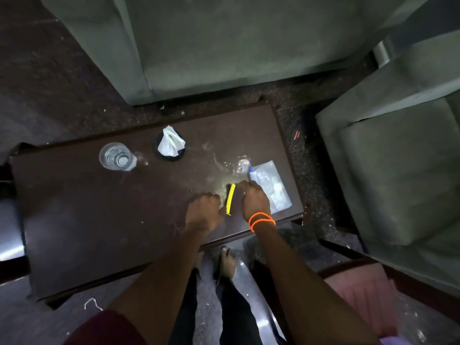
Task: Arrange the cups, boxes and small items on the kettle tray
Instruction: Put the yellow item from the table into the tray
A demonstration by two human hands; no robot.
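Observation:
A thin yellow strip [230,199] lies on the dark brown table [99,220] between my hands. My left hand [202,211] rests curled on the table just left of the strip, with its thumb near the strip's lower end. My right hand [254,199], with orange bands at the wrist, pinches the strip's upper end with its fingertips. A clear plastic packet [270,186] with a blue tip lies right of that hand. A small clear glass [242,164] sits behind the packet. An upright drinking glass [115,156] stands at the left. No kettle tray is visible.
A black round holder with crumpled white paper [170,145] stands at the table's back middle. Grey-green sofas [224,46] close in behind and on the right. My bare foot [227,262] is under the table's front edge. A pink cushion [361,295] lies at lower right.

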